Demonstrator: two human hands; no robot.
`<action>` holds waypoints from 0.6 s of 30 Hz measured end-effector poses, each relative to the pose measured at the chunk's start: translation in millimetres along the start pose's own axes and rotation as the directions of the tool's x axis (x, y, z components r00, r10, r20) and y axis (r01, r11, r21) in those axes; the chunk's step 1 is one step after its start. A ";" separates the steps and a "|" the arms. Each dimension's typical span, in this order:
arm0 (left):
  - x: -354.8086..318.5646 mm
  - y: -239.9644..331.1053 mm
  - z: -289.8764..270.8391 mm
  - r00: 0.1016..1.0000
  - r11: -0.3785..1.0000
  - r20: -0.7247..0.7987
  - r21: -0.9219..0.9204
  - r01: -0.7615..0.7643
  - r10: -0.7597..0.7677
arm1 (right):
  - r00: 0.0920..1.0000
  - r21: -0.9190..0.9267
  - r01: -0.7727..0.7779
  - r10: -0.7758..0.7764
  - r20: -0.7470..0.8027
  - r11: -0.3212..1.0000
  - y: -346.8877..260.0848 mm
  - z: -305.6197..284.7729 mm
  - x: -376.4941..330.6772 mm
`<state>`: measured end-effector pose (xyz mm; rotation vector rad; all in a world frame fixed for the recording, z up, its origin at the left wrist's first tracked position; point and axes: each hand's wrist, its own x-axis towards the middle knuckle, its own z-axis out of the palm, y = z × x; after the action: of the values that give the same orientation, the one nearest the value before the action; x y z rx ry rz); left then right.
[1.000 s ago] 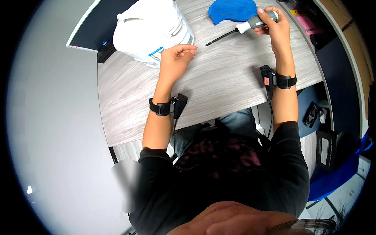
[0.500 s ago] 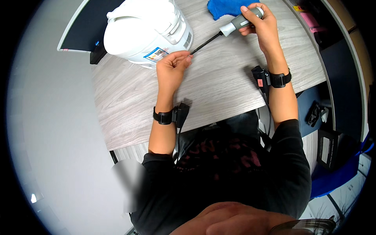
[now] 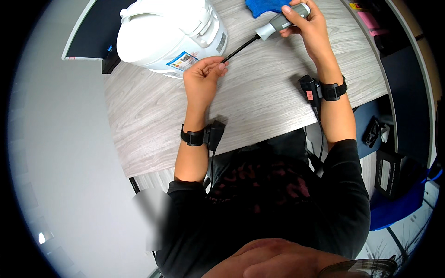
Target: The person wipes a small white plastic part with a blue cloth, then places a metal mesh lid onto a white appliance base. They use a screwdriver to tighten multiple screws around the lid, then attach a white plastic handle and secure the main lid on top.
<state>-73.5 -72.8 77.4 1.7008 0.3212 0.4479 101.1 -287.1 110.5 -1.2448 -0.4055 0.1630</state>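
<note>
A screwdriver [image 3: 280, 22] with a grey handle and a long black shaft slants between my two hands above the table. My right hand [image 3: 308, 23] is wrapped round its handle. The fingers of my left hand [image 3: 204, 76] pinch the tip end of the shaft, so the very tip is hidden. Just beyond my left hand stands a white lidded bucket [image 3: 160, 34] with a carrying handle and a label on its side. Behind the screwdriver's handle lies a blue cloth [image 3: 266, 6].
The wood-grain table [image 3: 264, 102] has a dark partition panel [image 3: 90, 30] at its far left. Shelves with a pink item [image 3: 367, 21] run along the right. Below them is a black box [image 3: 388, 173]. Cabled black devices [image 3: 309, 88] are strapped to both my wrists.
Both hands keep hold of the screwdriver and have barely moved. The bucket, cloth and partition appear slightly shifted up and to the left in the view.
</note>
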 end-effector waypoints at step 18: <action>-17.4 42.6 -1.8 0.938 0.901 0.055 0.263 -0.345 0.343 | 0.990 0.071 0.076 -0.084 0.114 0.995 -1.7 -21.6 -0.7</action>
<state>-91.3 -86.7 117.5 2.0361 0.0730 0.6829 108.6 -307.0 106.4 -1.1548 -0.5467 0.1802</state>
